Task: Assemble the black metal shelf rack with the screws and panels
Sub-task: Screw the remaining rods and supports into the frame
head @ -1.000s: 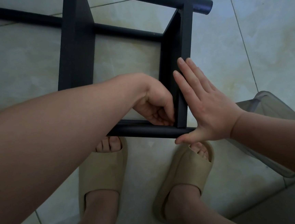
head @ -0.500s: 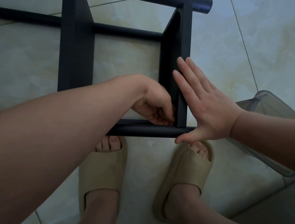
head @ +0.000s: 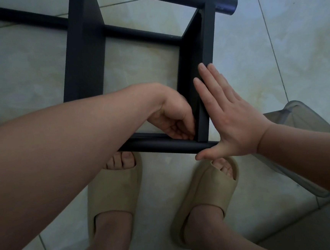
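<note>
No change from a second ago: the rack (head: 83, 52) lies on the floor tiles (head: 284, 58) at 12 o'clock. Our right hand (head: 231, 119) stays flat, fingers straight, against its panel (head: 203, 47). Our left hand (head: 171, 120) stays curled in the inside corner, and we can't tell what it holds.

The rack (head: 83, 58) is plain matt black. The floor tiles (head: 25, 67) are pale cream-green with a cloudy marble pattern and thin dark lines between them. The slippers (head: 114, 191) are plain beige, and the plastic box (head: 303, 114) is see-through grey.
</note>
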